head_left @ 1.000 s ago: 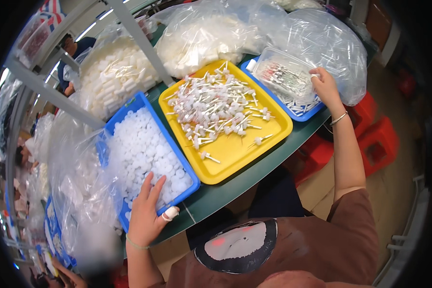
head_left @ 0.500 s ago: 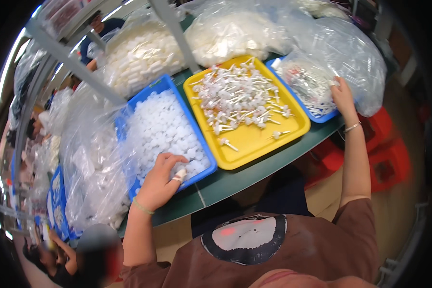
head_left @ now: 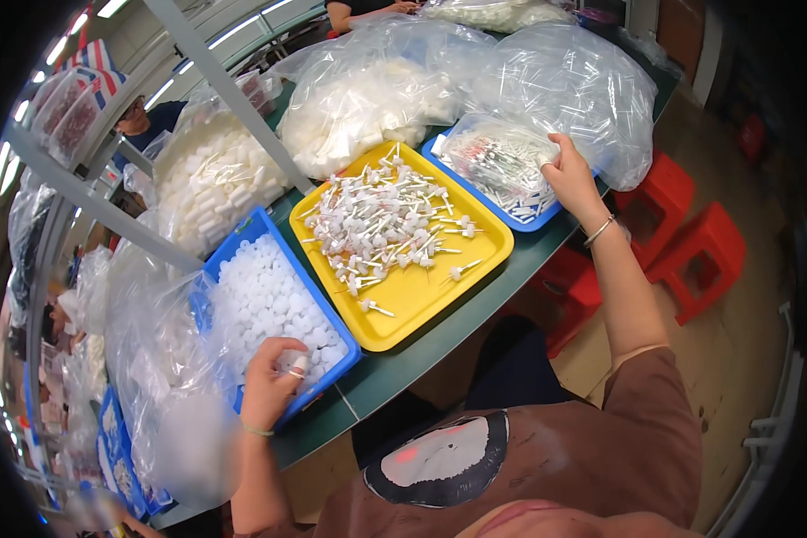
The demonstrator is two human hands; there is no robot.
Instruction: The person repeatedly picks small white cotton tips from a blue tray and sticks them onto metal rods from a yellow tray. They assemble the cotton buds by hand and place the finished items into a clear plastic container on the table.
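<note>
My left hand [head_left: 271, 384] is over the near end of a blue tray [head_left: 339, 360] heaped with small white plastic pieces [head_left: 273, 287]. Its thumb, wrapped in white at the tip, stays apart from the bent index finger; no held piece shows. At the right edge of another blue tray [head_left: 533, 221], my right hand [head_left: 572, 179] has its fingers bent in toward the thumb. Whatever they pinch is hidden. Thin white sticks [head_left: 516, 190] lie in that tray, partly under clear plastic. Between the two sits a yellow tray [head_left: 421, 309] with many white-headed stick pieces [head_left: 381, 215].
Large clear bags of white parts [head_left: 368, 108] line the back of the green table [head_left: 377, 386]. A grey metal post [head_left: 233, 94] rises behind the trays. Red stools [head_left: 699, 260] stand at the right. Another person [head_left: 152, 117] is at the far left.
My view has shifted, so the trays appear farther left. The left hand's fingers have curled in more over the white pieces. My right hand remains by the right-hand blue tray.
</note>
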